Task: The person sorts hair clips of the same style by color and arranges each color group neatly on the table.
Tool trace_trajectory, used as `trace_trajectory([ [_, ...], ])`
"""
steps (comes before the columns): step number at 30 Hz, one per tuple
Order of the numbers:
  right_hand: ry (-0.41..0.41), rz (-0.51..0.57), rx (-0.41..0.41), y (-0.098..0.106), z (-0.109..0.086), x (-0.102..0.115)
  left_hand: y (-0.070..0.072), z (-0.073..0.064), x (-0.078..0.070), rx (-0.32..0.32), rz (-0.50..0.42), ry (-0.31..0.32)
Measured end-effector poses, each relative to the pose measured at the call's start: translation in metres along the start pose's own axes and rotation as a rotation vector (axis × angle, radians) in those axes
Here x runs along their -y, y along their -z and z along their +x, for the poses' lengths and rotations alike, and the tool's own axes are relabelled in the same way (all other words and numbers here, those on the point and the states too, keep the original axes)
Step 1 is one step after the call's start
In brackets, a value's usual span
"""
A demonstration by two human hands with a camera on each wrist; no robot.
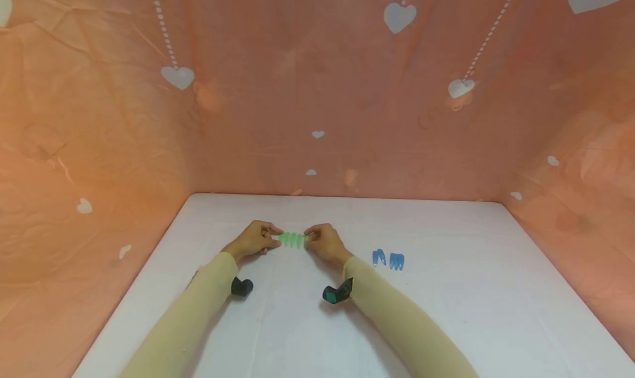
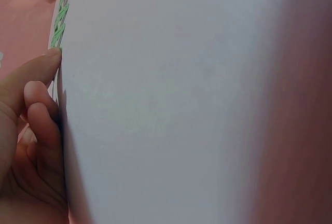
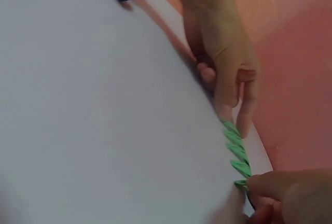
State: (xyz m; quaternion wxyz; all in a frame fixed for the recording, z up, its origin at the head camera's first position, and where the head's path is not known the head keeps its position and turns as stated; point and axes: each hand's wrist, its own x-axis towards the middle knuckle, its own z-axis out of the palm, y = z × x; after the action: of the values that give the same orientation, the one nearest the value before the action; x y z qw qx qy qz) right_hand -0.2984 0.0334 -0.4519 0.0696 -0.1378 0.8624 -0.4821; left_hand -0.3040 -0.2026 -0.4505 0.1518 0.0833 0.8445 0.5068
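Several narrow green pieces that look like snap hair clips lie side by side in a slanted row on the white table. My left hand pinches the left end of this row between thumb and index finger. At the opposite end, my right hand has its thumb and fingertips around the last green clip, partly hiding it. In the right wrist view the green clips run between both hands. The left wrist view shows my thumb at the near end of the row, the other fingers bent.
Right of my right hand lie several blue clips, in a spread pair and a tighter group. The white table meets orange cloth walls with pale hearts at back and sides. Dark wrist cameras sit under both sleeves.
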Motion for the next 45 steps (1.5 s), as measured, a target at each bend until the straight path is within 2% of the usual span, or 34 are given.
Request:
trace_trajectory([
  [5,-0.013,-0.145,-0.03,-0.0009,-0.0036,0.0038,-0.0011,-0.0013,-0.0014,-0.003,-0.004,-0.001],
  [11,-0.026,-0.18,-0.027,0.0004,-0.007,0.0071,-0.0027,-0.0004,-0.0008,-0.004,0.0,-0.009],
  [26,-0.016,-0.17,-0.046,-0.0004,-0.0034,0.0031,-0.0027,-0.0015,-0.0038,-0.006,0.011,-0.006],
  [33,-0.008,-0.161,-0.04,0.0002,-0.0043,0.0014,-0.0027,-0.0017,-0.0031,-0.016,0.005,0.014],
  [38,-0.003,-0.151,-0.05,0.0001,-0.0058,0.0012,-0.0014,-0.0001,-0.001,-0.013,0.001,0.003],
  [45,-0.008,-0.099,-0.044,-0.0005,-0.0073,0.0011,0.0012,-0.0001,0.0009,-0.02,-0.016,0.016],
])
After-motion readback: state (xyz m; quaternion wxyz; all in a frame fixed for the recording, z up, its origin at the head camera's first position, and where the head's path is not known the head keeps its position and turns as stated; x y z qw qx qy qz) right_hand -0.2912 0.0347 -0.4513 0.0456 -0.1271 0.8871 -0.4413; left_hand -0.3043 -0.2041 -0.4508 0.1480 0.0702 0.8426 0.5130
